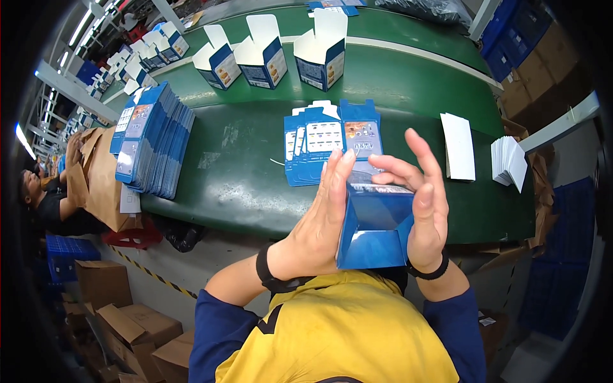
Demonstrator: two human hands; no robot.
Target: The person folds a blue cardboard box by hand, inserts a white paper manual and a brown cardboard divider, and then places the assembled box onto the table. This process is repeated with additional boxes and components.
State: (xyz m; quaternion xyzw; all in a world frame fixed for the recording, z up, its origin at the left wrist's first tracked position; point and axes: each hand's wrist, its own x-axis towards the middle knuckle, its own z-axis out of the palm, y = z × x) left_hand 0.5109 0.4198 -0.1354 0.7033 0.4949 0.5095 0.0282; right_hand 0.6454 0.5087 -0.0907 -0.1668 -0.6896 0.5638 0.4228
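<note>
A blue cardboard box (377, 246), unfolded into shape, is held close to my chest. Its near end gapes and shows flaps and a dark blue inside. My left hand (311, 231) presses flat along its left side, fingers pointing away from me. Against its right side lies my right hand (426, 214), with the thumb raised and fingers spread over the far end. Just beyond my fingertips, several flat blue cartons (324, 140) lie overlapping on the green work surface (249, 191). What the box's far end looks like is mostly hidden by my fingers.
A tall stack of flat blue cartons (153, 147) stands at left. Three erected boxes (260, 67) with raised white lids stand on the green belt (396, 73) behind. White folded sheets (458, 147) and a white paper pile (509, 161) lie right. Another person (54, 198) is far left.
</note>
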